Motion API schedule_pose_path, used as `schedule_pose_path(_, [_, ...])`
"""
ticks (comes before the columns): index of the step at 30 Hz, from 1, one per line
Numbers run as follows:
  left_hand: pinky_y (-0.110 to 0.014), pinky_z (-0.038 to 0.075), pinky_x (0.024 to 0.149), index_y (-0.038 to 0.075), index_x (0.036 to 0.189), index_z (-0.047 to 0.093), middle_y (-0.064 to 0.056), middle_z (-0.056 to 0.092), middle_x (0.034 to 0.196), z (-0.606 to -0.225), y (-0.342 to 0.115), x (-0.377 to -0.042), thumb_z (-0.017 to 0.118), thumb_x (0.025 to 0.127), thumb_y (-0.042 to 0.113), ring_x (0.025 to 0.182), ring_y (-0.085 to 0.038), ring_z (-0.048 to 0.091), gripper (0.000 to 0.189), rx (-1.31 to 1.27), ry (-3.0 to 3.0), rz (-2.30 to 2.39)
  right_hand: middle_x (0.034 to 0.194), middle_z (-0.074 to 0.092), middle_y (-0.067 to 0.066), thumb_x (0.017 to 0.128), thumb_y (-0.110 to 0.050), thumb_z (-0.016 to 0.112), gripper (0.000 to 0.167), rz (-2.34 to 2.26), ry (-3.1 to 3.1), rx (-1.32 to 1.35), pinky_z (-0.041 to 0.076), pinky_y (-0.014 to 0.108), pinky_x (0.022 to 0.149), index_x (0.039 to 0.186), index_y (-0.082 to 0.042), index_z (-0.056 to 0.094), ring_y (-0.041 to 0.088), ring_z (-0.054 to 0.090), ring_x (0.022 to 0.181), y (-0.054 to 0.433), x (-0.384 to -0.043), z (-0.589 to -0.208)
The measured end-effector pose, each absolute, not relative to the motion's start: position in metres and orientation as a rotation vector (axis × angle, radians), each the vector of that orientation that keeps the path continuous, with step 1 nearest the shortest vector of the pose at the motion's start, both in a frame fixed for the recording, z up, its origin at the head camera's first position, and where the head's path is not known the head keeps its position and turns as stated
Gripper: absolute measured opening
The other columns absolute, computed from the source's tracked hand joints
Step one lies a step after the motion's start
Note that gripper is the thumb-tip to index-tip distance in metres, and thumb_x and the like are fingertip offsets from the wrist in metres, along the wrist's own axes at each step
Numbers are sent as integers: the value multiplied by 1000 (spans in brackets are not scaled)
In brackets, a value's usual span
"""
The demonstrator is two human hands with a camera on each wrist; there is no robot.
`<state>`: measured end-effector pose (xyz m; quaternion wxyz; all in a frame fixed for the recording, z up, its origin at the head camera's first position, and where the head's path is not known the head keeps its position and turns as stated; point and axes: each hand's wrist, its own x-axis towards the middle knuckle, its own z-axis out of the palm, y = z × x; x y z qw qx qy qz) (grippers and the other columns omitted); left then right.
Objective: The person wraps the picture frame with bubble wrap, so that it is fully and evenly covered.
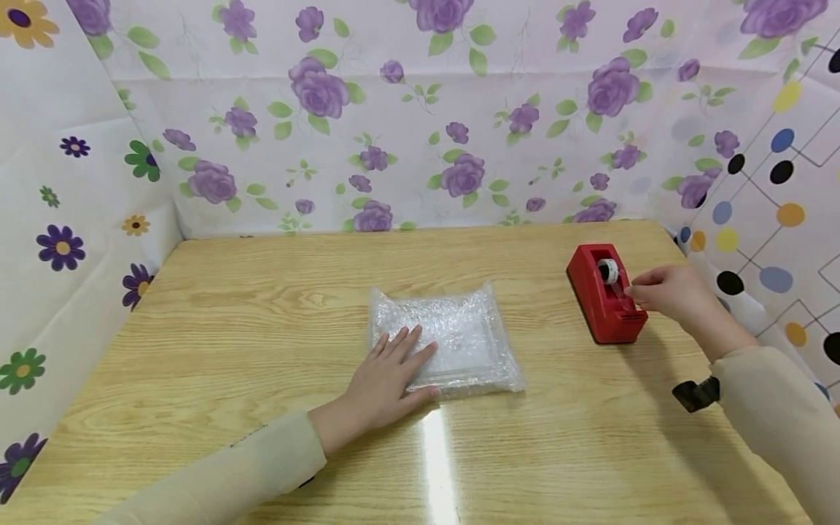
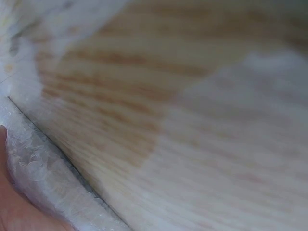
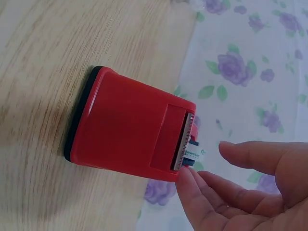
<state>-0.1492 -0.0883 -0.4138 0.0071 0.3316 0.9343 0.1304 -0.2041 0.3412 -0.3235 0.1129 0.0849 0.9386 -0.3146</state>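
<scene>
A flat packet in clear bubble wrap (image 1: 459,343) lies on the wooden table, with a pale rectangular thing inside. My left hand (image 1: 387,379) rests on its lower left part, fingers spread and straight. The left wrist view has the bubble wrap (image 2: 43,168) at its lower left, beside part of that hand. A red tape dispenser (image 1: 613,317) stands to the right, a small tape roll (image 1: 607,271) in it. My right hand (image 1: 669,292) is at the dispenser's front end. In the right wrist view, a fingertip (image 3: 185,180) is right by the toothed cutter (image 3: 184,142), the thumb apart from it.
The wooden table (image 1: 262,313) ends at a flowered cloth (image 1: 407,146) at the back. Patterned sheets flank it, with flowers on the left and coloured dots on the right. A black device (image 1: 695,395) is strapped at the right sleeve.
</scene>
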Motion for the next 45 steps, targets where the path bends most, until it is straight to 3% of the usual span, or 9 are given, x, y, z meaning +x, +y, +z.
schedule_pose_path(5, [-50, 13, 118, 18, 148, 36, -15, 24, 156, -416, -89, -150, 46, 93, 56, 144, -33, 22, 67, 1034, 2925, 403, 95, 67, 16, 93, -22, 60, 50, -982, 2634, 302, 58, 33, 76, 121, 18, 50, 11, 66, 76, 342, -217, -324])
schedule_pose_path(11, [-50, 13, 118, 19, 148, 36, -15, 24, 156, -417, -89, -152, 46, 93, 56, 144, -31, 22, 67, 1034, 2926, 400, 82, 67, -1, 91, -18, 62, 46, -1044, 2537, 333, 58, 28, 72, 119, 17, 50, 7, 64, 71, 343, -226, -324])
schedule_pose_path(30, [-50, 15, 118, 18, 146, 39, -15, 26, 155, -415, -90, -151, 49, 92, 55, 143, -32, 24, 66, 1024, 2926, 429, 84, 64, 4, 90, -3, 58, 39, -1148, 2503, 323, 58, 24, 69, 120, 21, 48, 7, 63, 69, 338, -226, -323])
schedule_pose_path(41, [-50, 14, 118, 18, 147, 38, -15, 25, 156, -415, -89, -152, 47, 93, 55, 144, -32, 23, 66, 1031, 2919, 431, 76, 61, 5, 89, -8, 60, 29, -957, 2523, 299, 54, 27, 65, 105, 16, 55, 15, 56, 68, 331, -232, -314])
schedule_pose_path(45, [-51, 16, 117, 17, 146, 39, -16, 27, 155, -414, -89, -152, 50, 93, 54, 143, -33, 25, 66, 1039, 2929, 436, 73, 60, 2, 88, -11, 62, 31, -927, 2512, 300, 51, 30, 64, 105, 14, 53, 17, 54, 68, 332, -234, -314])
